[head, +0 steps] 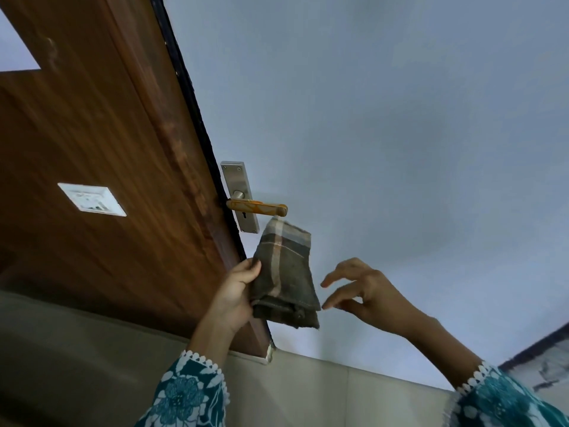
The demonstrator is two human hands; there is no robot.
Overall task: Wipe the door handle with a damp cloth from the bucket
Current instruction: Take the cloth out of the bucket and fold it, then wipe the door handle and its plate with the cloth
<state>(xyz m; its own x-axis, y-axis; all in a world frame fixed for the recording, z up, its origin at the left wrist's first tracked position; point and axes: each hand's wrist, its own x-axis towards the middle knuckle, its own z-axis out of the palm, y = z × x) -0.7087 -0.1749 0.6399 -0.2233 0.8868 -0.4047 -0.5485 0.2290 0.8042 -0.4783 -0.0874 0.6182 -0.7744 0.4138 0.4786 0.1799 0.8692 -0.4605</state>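
1. The left hand (235,298) is seen closed on a folded dark grey-brown checked cloth (284,278); the thumb is laid over the cloth's left edge and the other fingers are hidden behind it.
2. The cloth is held upright, folded in layers, with pale blue and peach stripes crossing near its top; a bunched hem is seen at its bottom edge.
3. The cloth's top corner is placed just below the tip of the orange-brown lever door handle (257,208); contact cannot be told.
4. The right hand (366,292) is held spread, fingers loosely curled and apart, nothing gripped; its fingertips are near the cloth's right edge but clear of it.
5. The handle is mounted on a brushed silver metal backplate (240,197) with corner screws and a keyhole below the lever; pale streaks are seen on the lever.
6. The backplate is fixed to a pale grey-blue surface (385,134) beside a dark brown wood-grain panel (92,134).
7. A white square switch plate (91,199) is set in the wood panel; its markings are too blurred to be read.
8. Teal floral sleeves with white scalloped lace trim (191,392) are worn on both forearms.
9. No brand, label or legible writing is made out anywhere.
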